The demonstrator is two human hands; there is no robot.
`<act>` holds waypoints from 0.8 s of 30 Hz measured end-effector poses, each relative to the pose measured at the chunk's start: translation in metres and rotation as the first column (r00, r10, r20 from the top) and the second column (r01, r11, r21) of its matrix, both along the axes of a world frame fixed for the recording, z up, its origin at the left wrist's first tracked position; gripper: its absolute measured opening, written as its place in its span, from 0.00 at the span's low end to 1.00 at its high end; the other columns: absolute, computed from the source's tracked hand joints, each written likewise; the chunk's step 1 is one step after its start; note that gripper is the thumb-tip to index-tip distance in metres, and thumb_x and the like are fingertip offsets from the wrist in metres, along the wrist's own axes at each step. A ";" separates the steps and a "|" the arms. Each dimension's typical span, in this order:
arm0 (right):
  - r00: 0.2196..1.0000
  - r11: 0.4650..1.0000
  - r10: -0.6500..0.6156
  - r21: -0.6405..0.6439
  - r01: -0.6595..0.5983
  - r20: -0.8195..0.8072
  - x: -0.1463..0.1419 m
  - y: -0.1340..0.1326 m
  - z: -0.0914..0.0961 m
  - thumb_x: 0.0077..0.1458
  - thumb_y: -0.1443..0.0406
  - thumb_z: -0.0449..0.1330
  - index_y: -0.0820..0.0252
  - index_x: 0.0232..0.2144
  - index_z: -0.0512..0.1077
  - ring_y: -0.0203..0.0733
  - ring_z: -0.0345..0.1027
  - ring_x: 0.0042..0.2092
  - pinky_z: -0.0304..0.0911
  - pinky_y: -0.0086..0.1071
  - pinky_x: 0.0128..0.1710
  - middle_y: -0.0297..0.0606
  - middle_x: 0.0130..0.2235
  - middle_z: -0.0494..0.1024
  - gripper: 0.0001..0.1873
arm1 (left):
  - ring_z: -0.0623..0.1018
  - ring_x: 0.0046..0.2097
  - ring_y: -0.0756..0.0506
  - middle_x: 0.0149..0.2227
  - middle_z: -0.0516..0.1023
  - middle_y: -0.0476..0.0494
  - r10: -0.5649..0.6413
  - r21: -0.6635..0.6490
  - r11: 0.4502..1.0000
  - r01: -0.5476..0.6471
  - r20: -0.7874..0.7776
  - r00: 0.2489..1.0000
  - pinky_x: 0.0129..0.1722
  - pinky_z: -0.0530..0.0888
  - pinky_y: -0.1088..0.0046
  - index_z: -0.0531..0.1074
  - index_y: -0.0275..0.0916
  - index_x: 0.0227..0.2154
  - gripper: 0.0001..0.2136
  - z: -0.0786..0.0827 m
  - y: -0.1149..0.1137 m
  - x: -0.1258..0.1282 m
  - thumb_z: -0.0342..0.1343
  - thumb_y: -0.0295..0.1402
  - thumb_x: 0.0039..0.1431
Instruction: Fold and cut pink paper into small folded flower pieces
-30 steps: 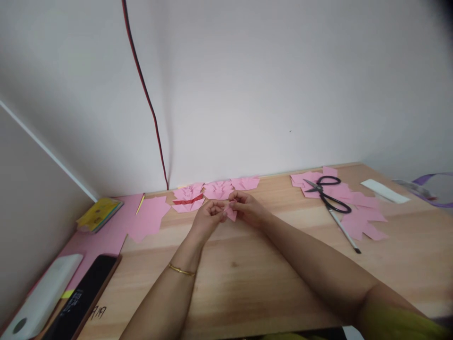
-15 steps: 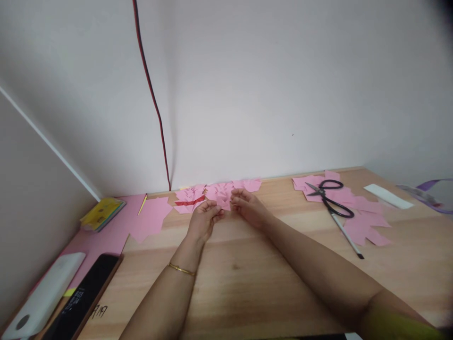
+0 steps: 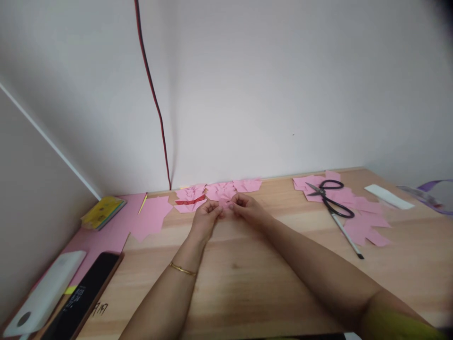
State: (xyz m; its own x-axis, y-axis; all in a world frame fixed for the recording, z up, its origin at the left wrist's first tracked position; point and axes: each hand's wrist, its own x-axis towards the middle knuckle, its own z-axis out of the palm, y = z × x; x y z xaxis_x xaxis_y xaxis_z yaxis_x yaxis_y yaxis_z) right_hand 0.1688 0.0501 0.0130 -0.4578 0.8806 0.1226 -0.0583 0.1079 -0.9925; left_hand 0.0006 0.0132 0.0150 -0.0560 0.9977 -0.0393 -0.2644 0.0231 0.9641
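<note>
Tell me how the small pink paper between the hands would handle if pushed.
The small pink paper looks thin, so it is probably very light. Pinched between the fingertips of the left hand and right hand, it would likely bend easily. The creased pink pieces beyond suggest it may hold folds.

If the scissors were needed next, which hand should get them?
Probably the right hand: the scissors lie on its side, farther from the left hand. Both hands seem to pinch pink paper.

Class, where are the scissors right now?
In the head view, the scissors lie on pink paper pieces on the right side of the table, right of the right hand.
</note>
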 end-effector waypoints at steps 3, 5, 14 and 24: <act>0.998 0.997 -0.025 -0.077 0.020 -0.065 0.001 0.001 -0.001 0.47 0.52 0.63 0.59 0.27 0.64 0.29 0.51 0.21 0.44 0.26 0.21 0.26 0.20 0.63 0.18 | 0.69 0.24 0.55 0.20 0.70 0.53 0.043 -0.010 0.999 -0.042 0.031 0.999 0.28 0.65 0.79 0.68 0.36 0.24 0.12 0.002 0.000 0.001 0.66 0.34 0.41; 0.987 0.986 -0.069 -0.159 0.046 -0.144 0.001 0.004 -0.002 0.46 0.55 0.64 0.58 0.26 0.63 0.29 0.51 0.21 0.44 0.26 0.21 0.26 0.19 0.63 0.17 | 0.70 0.24 0.55 0.20 0.70 0.55 0.078 -0.032 0.997 -0.076 0.088 0.993 0.28 0.66 0.79 0.67 0.36 0.24 0.13 0.005 0.000 0.001 0.67 0.33 0.38; 0.960 0.985 -0.103 -0.162 0.062 -0.259 -0.003 0.005 -0.004 0.47 0.57 0.65 0.57 0.34 0.67 0.32 0.57 0.28 0.54 0.28 0.28 0.29 0.26 0.65 0.16 | 0.74 0.28 0.53 0.23 0.72 0.53 0.110 -0.140 0.987 -0.073 0.279 0.954 0.35 0.73 0.73 0.66 0.36 0.23 0.16 0.010 -0.004 0.002 0.69 0.30 0.35; 0.996 0.991 -0.078 0.114 0.073 0.037 0.000 -0.001 0.001 0.51 0.50 0.59 0.58 0.29 0.69 0.38 0.60 0.32 0.57 0.31 0.32 0.33 0.27 0.68 0.17 | 0.76 0.32 0.50 0.29 0.75 0.47 -0.045 -0.057 0.997 0.054 0.138 0.989 0.35 0.74 0.72 0.72 0.35 0.28 0.13 0.010 -0.010 0.014 0.66 0.38 0.44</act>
State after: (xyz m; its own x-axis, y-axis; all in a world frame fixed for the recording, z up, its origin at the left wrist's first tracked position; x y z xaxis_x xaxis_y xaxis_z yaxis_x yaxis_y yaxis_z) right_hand 0.1683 0.0496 0.0137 -0.3974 0.8943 0.2055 -0.0054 0.2217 -0.9751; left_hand 0.0144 0.0032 0.0248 0.0033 0.9946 -0.1035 -0.3903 0.0966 0.9156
